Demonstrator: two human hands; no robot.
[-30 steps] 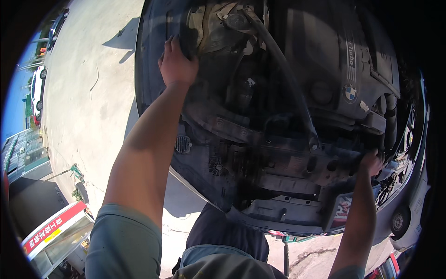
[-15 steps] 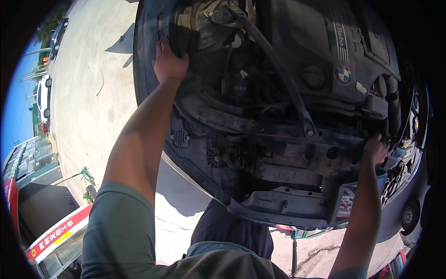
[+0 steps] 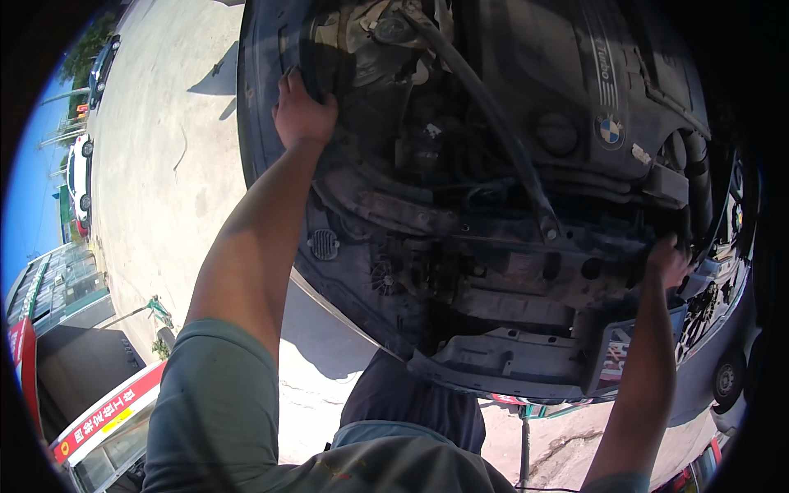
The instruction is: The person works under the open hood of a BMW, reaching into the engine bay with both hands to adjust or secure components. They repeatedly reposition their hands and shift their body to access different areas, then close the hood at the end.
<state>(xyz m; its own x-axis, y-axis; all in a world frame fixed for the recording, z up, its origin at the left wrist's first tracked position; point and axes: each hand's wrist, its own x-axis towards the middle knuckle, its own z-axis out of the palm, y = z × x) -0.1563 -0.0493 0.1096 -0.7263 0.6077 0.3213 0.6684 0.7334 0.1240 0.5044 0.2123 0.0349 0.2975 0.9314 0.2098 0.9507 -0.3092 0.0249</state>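
Note:
A car's engine bay lies open in front of me. My left hand (image 3: pixel 303 113) grips the inner edge of the dark fender (image 3: pixel 261 123) at the far left, fingers curled over it and thumb out to the side. At the right, my right hand (image 3: pixel 670 263) is closed at the end of the dark front crossmember (image 3: pixel 526 264); what its fingers hold is hidden in shadow. Between the hands a dark diagonal brace (image 3: pixel 489 107) runs down to a bolt on the crossmember. A large dark engine cover (image 3: pixel 534 74) sits behind the brace.
A framed panel (image 3: pixel 612 357) stands beside my right forearm. The lower front trim (image 3: pixel 493 353) curves close to my legs. Pale concrete (image 3: pixel 177 164) stretches to the left, with parked cars (image 3: pixel 80 177) and a green wheeled jack (image 3: pixel 158 312). Another car's wheel (image 3: pixel 726 382) shows at right.
The whole view has shifted very slightly. Both hands keep their places on the car, and nothing else has visibly moved.

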